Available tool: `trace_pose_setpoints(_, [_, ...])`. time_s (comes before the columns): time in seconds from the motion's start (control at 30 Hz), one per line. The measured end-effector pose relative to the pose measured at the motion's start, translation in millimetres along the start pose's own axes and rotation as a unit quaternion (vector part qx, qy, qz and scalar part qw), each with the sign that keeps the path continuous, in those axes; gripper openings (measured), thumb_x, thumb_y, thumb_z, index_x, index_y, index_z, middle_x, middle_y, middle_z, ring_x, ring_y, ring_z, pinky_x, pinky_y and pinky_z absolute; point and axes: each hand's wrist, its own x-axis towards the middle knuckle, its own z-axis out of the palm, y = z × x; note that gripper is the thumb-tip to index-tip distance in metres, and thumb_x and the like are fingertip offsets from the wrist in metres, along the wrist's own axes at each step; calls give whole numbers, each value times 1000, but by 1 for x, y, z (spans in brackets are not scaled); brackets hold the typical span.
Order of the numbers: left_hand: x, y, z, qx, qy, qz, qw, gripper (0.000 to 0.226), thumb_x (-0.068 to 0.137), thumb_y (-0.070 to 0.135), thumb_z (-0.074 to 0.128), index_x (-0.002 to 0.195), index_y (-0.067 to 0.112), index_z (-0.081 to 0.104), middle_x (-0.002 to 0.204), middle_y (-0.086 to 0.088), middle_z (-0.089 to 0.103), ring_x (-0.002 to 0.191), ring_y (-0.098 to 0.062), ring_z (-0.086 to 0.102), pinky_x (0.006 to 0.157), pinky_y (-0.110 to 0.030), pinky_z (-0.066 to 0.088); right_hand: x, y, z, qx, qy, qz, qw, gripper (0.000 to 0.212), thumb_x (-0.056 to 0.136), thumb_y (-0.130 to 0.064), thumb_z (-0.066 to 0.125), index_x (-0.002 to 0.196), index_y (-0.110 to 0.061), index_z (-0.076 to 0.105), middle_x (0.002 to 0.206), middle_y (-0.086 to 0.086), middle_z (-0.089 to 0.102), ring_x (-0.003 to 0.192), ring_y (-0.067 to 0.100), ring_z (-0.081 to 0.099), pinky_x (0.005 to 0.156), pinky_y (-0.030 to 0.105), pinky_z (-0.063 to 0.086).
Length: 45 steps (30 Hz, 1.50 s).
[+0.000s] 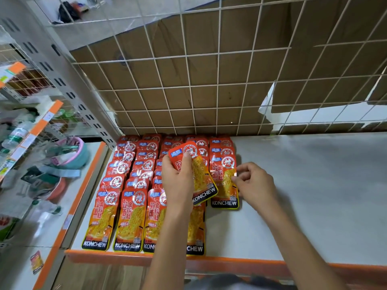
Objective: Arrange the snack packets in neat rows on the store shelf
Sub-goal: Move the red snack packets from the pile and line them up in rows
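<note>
Several red and orange KONCHEW snack packets [127,218] lie in overlapping rows on the left part of a white shelf [303,195]. My left hand [178,181] grips a small stack of the same packets [202,176], held tilted above the rows. My right hand [255,183] pinches the right edge of the front packet [224,181] of the rightmost row, which lies flat on the shelf. My left forearm hides part of the fourth row.
A white wire grid [209,84] backed by brown cardboard closes the shelf's rear. The shelf's front edge [230,262] is orange. Left stands another shelf unit [31,143] with bottles and plastic goods. One packet [36,261] lies on the floor at lower left.
</note>
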Motion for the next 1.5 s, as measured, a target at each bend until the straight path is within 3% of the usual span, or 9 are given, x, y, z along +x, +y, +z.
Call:
trace_pose_setpoints(0.27, [-6, -3, 8, 20, -64, 9, 998, 15, 93, 27, 60, 100, 13, 61, 93, -6, 70, 82, -16, 71, 63, -32, 58, -8, -6, -7, 15, 67, -68, 995, 13, 84, -27, 66, 93, -19, 61, 82, -4, 64, 69, 5, 58, 63, 24, 49])
trace_pose_setpoints(0.4, [-11, -1, 12, 49, -119, 37, 991, 14, 92, 27, 63, 87, 14, 65, 78, 0, 71, 77, -19, 69, 66, -37, 57, -16, -19, -13, 176, -54, -75, 980, 14, 85, -22, 65, 94, -31, 61, 83, -4, 67, 76, 11, 64, 64, 24, 50])
trace_pose_setpoints(0.53, [-11, 1, 9, 148, -152, 100, 972, 20, 94, 31, 57, 78, 20, 57, 57, 13, 50, 54, -5, 47, 50, -21, 42, -18, -14, -17, 158, -82, -63, 982, 20, 86, -8, 64, 82, -27, 61, 74, 0, 66, 65, 9, 62, 55, 23, 48])
trace_pose_setpoints(0.6, [-8, 1, 2, 225, -132, 148, 954, 5, 93, 30, 58, 95, 27, 60, 68, 20, 55, 63, 2, 56, 55, -13, 43, -20, -8, -20, 170, -88, -32, 981, 19, 86, -3, 62, 79, -21, 62, 70, 1, 66, 59, 7, 59, 52, 23, 47])
trace_pose_setpoints(0.67, [-5, 1, -6, 275, -112, 185, 937, 18, 92, 26, 61, 110, 22, 63, 82, 23, 58, 76, 10, 58, 63, -9, 46, -22, 0, -21, 161, -92, -4, 983, 17, 86, -2, 62, 78, -18, 62, 67, 2, 66, 58, 9, 59, 54, 25, 47])
trace_pose_setpoints(0.87, [-7, -5, -16, 305, -108, 218, 921, 17, 90, 18, 63, 107, 17, 65, 87, 13, 64, 79, 6, 58, 68, -17, 48, -28, 12, -9, 99, -86, 43, 990, 13, 86, -8, 63, 78, -19, 62, 70, 4, 68, 58, 16, 60, 58, 31, 50])
trace_pose_setpoints(1.03, [-12, -12, -17, 309, -133, 237, 911, 18, 89, 12, 64, 107, 11, 67, 89, 4, 68, 79, -1, 60, 66, -4, 43, -32, 8, -2, 26, -28, 28, 999, 20, 82, -13, 67, 71, -27, 59, 67, -2, 64, 64, 20, 64, 70, 38, 56])
trace_pose_setpoints(1.3, [-19, -18, -14, 320, -180, 263, 892, 17, 87, 12, 65, 104, 15, 67, 91, 5, 69, 80, -10, 63, 75, -30, 53, -44, 3, 5, -13, 50, 12, 999, 14, 82, -22, 68, 77, -27, 56, 67, -10, 60, 65, 13, 60, 69, 34, 54])
trace_pose_setpoints(1.5, [-45, -23, 15, 346, -185, 319, 863, 19, 82, 16, 58, 97, 15, 68, 90, 1, 69, 82, -22, 64, 73, -32, 48, -64, 28, -35, -50, 142, -63, 987, 7, 84, -16, 64, 90, -18, 65, 81, -5, 64, 75, 13, 60, 75, 33, 52])
